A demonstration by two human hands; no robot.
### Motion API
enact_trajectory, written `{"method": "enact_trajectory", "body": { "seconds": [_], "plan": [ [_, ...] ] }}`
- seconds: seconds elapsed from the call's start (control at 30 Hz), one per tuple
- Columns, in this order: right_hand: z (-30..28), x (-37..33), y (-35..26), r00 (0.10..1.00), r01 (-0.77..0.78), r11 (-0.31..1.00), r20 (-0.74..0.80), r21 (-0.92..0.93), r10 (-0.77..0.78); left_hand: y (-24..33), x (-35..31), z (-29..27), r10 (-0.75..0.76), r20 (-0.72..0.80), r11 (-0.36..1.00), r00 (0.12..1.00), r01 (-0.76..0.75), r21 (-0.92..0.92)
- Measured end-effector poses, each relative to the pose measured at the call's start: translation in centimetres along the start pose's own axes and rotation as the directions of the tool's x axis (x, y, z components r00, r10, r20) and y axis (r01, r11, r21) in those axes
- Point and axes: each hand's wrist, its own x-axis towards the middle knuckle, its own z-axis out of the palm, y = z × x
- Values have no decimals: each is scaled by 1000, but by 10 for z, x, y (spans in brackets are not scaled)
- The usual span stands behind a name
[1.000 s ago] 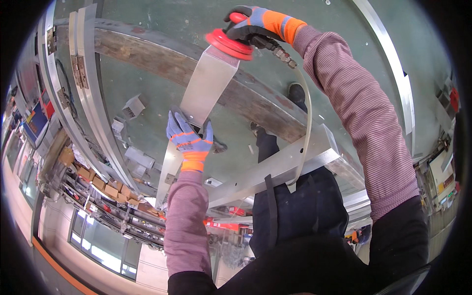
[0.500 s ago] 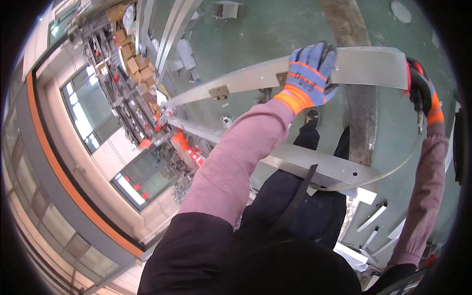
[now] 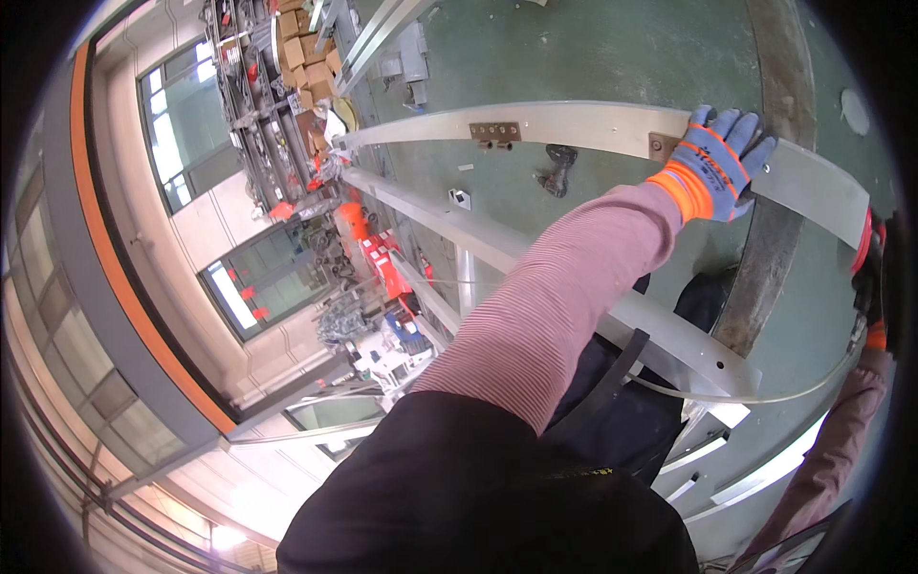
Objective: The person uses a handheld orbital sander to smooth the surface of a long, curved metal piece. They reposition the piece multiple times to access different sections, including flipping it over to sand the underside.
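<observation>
A long pale metal beam point(image 3: 574, 124) runs from the far left to the right, with a hinge plate point(image 3: 494, 130) on its face. My left hand point(image 3: 717, 165), in a blue-grey and orange glove, grips the beam near its right part, the fingers bent over the upper edge beside a small metal plate point(image 3: 660, 145). At the beam's right end, my gloved right hand point(image 3: 870, 292) is closed around a hand tool with a red disc-like edge point(image 3: 863, 241). The tool is partly lost at the dark rim. A clear hose point(image 3: 765, 399) trails towards it.
A second metal beam point(image 3: 669, 330) lies nearer my body, below my left forearm. A dark power tool point(image 3: 557, 170) lies on the green floor beyond. Cardboard boxes point(image 3: 308, 62) and red-and-white items point(image 3: 387, 263) stand at the left. Metal bars point(image 3: 775, 469) lie at the lower right.
My view has shifted, so the near beam and floor sit differently in it. My left hand stays on the beam; my right hand with the tool is now closer to the right rim.
</observation>
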Motion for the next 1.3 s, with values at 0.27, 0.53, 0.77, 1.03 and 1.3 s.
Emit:
{"method": "enact_trajectory", "body": {
  "seconds": [0.27, 0.53, 0.77, 1.03, 1.3],
  "plan": [
    [-49, -14, 98, 932, -53, 998, -361, -30, 39, -4, -1, -12, -63, 173, 998, 983, 66, -11],
    [-22, -56, 84, 835, 95, 994, -541, -46, -105, -5, -9, -2, -62, 96, 998, 993, 62, -2],
    [59, -99, 48, 689, 353, 917, -611, -187, -390, -20, -35, -13, 56, 45, 997, 997, -58, 42],
    [73, -106, 40, 665, 333, 925, -650, -182, -368, -117, -84, 17, -134, 141, 991, 981, 136, -7],
    [199, -122, -34, 647, 131, 934, -685, -334, -335, -182, -50, -56, -49, 300, 951, 953, 136, -278]
  ]
}}
